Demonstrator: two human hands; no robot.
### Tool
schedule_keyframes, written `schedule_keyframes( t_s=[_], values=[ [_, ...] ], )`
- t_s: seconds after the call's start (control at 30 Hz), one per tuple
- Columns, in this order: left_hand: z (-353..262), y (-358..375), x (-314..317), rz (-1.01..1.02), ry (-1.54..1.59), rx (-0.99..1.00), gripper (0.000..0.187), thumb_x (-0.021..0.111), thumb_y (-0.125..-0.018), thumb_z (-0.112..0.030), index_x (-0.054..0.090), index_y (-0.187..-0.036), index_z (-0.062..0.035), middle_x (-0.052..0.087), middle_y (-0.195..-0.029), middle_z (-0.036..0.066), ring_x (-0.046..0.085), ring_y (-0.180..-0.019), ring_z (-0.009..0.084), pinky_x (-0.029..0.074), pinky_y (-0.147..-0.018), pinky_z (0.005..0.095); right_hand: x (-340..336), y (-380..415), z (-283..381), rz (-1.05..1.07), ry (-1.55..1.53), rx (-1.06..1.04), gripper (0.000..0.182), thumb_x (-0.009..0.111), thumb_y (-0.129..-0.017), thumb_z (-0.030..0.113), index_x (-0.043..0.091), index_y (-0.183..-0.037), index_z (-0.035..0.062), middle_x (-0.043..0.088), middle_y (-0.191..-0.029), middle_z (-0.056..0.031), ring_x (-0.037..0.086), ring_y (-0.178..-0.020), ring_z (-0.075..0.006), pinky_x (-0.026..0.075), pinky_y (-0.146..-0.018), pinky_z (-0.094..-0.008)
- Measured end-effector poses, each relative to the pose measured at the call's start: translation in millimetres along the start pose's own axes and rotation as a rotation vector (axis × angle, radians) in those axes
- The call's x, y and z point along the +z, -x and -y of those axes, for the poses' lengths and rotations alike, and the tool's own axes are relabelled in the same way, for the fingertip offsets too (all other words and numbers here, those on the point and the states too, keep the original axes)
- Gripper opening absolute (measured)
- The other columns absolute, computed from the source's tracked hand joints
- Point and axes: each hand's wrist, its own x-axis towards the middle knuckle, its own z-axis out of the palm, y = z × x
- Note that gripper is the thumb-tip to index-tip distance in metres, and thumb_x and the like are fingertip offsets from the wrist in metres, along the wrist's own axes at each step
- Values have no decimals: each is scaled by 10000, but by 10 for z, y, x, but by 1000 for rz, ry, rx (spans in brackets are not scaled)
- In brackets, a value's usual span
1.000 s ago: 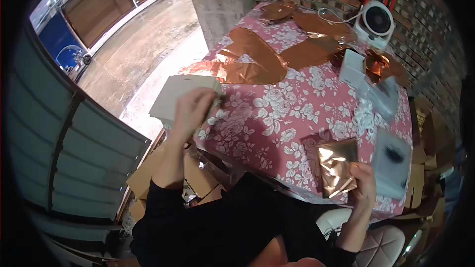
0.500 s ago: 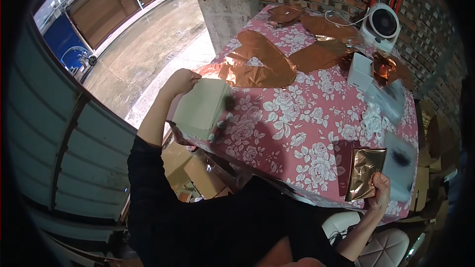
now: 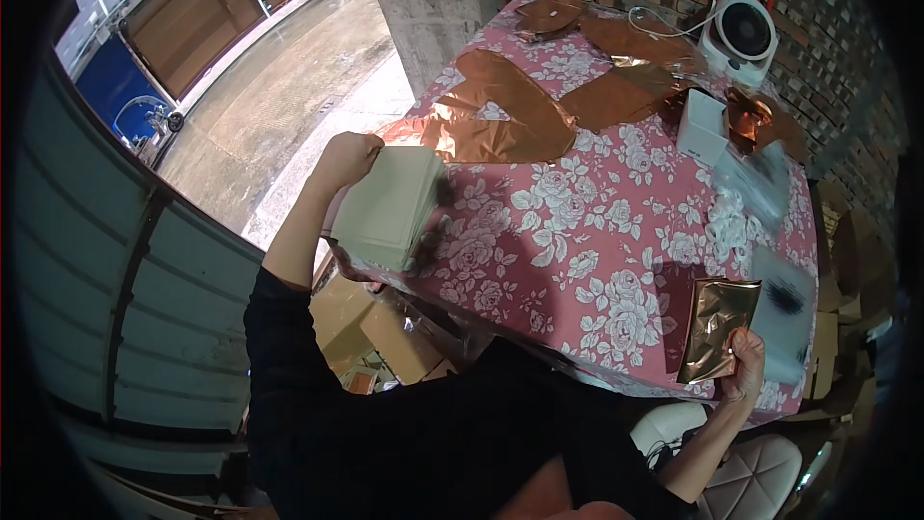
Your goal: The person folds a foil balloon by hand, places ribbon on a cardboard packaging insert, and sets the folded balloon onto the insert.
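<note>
My left hand [image 3: 348,159] is at the far left corner of a stack of pale green paper sheets [image 3: 383,207], its fingers closed on the paper's edge. How many sheets it grips does not show. The stack lies on the table's left corner. My right hand [image 3: 747,366] grips a folded, shiny copper-coloured foil piece [image 3: 717,327] by its lower right side, the thumb on top. The foil is held above the table's near right part and casts a shadow to its left.
A pink floral cloth [image 3: 525,260] covers the table. Large copper foil pieces [image 3: 520,120], a white box [image 3: 703,127], a white fan [image 3: 743,34], white strings [image 3: 727,223] and clear plastic bags [image 3: 778,313] lie or stand on it. White chairs [image 3: 756,477] stand near my right arm.
The view has shifted slightly. My right hand, still holding the foil, looks a little higher and farther right. My left hand stays at the stack's corner.
</note>
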Motion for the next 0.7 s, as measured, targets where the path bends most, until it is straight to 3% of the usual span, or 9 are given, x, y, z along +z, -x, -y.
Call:
schedule_keyframes(
  t_s=[0.2,0.37,0.5,0.57,0.6,0.67,0.7],
  values=[
    [5,0,-6,-38,-12,-26,152,581,-871,-162,694,-905,-66,685,-803,187,661,-777,392,513,-718,486,-6,12,-5,-22,14,-4,245,762,-857,213,650,-749,24,625,-681,-21,533,-575,-86,416,-554,-216],
    [-115,60,-18,-176,198,42,191,569,-898,-175,679,-930,-21,682,-870,212,656,-837,398,511,-764,475,-26,23,6,-22,8,17,230,761,-858,209,663,-774,19,641,-703,-24,557,-595,-91,433,-574,-217],
    [-485,162,-330,-91,217,53,283,612,-900,-264,677,-978,0,687,-915,219,666,-880,380,513,-803,459,-42,22,-2,12,11,12,234,764,-855,214,661,-770,22,637,-703,-22,553,-607,-88,429,-582,-216],
    [-730,240,-607,473,170,-225,549,701,-861,-419,637,-1218,-7,610,-1256,265,599,-1160,397,483,-980,421,-28,23,6,13,16,16,237,765,-855,217,658,-768,23,630,-698,-19,545,-607,-86,423,-582,-215],
    [-718,372,-584,474,169,-230,549,701,-861,-419,637,-1218,-7,610,-1256,265,599,-1160,397,483,-980,421,-33,20,4,16,24,10,242,766,-854,221,656,-766,25,622,-692,-16,535,-605,-85,418,-582,-215],
    [-698,739,-508,358,124,6,842,805,-728,-498,532,-1360,-14,470,-1413,305,435,-1348,417,376,-1113,428,-46,17,-3,20,34,5,246,768,-853,224,653,-764,26,613,-686,-14,525,-603,-83,412,-582,-215],
    [-739,858,-517,360,125,5,842,805,-728,-498,532,-1360,-14,470,-1413,305,435,-1348,417,376,-1113,428,-52,17,-8,16,28,4,247,766,-855,224,649,-762,27,610,-686,-14,521,-603,-83,409,-582,-216]
  ],
)
